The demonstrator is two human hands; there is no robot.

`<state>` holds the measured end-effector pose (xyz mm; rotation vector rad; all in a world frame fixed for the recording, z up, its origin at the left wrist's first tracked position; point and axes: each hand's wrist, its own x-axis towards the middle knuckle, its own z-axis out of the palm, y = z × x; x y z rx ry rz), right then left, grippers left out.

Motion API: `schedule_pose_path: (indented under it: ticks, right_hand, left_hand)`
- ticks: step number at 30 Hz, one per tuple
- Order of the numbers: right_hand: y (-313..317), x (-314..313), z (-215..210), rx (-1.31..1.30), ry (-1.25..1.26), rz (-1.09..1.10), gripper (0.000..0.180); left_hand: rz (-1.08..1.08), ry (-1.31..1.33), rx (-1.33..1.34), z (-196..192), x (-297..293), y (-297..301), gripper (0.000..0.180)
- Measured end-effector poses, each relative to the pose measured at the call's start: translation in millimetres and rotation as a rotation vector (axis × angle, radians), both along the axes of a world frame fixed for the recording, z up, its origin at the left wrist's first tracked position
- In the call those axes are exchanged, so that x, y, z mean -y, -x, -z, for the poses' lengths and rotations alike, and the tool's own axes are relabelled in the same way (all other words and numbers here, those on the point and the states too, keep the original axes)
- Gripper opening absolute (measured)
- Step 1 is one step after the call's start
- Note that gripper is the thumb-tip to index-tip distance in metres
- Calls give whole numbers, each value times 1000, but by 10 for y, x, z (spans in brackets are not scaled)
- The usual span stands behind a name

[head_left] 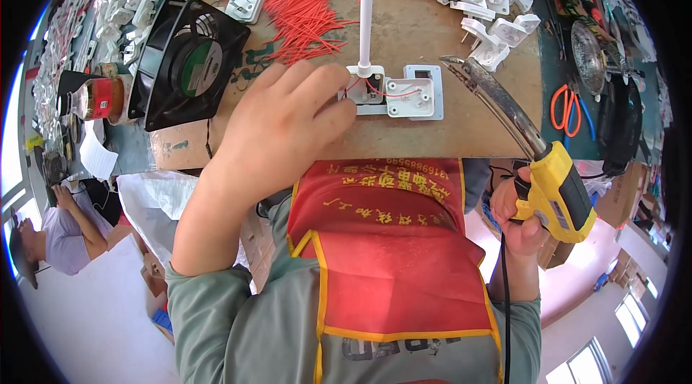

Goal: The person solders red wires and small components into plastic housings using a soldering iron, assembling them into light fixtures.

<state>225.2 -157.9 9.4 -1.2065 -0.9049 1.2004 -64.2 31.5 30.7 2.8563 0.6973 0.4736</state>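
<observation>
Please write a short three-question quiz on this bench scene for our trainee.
1. Which hand holds the yellow-and-black gun-shaped tool?
2. True or false: the red wire pile lies to the right of the black fan.
3. Fill in the colour: a thin ___ wire reaches into the open white casing.

Key: 1. The right hand. 2. True. 3. Red.

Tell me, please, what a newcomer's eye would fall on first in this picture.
Probably the bright pile of red wires near the top of the picture, left of centre. Next would come the yellow-and-black gun-shaped tool in the right hand, then the black fan up and left of the left hand.
</observation>
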Motion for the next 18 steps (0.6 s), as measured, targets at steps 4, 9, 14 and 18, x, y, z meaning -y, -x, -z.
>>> schedule_pose_path:
  ticks: [4,9,14,18]
  right_hand:
    - [16,-10,-7,6,3,-34,80]
    - [124,-3,-67,-3,77,-28,84]
    - [131,0,-49,25,117,-109,87]
    - [156,0,-40,-6,160,-99,87]
  left_hand:
    - [-71,207,154,88,10,-32,17]
    - [-378,497,504,265,162,-132,8]
    - [-423,514,581,342,255,-240,12]
    - [-430,539,579,327,264,-249,11]
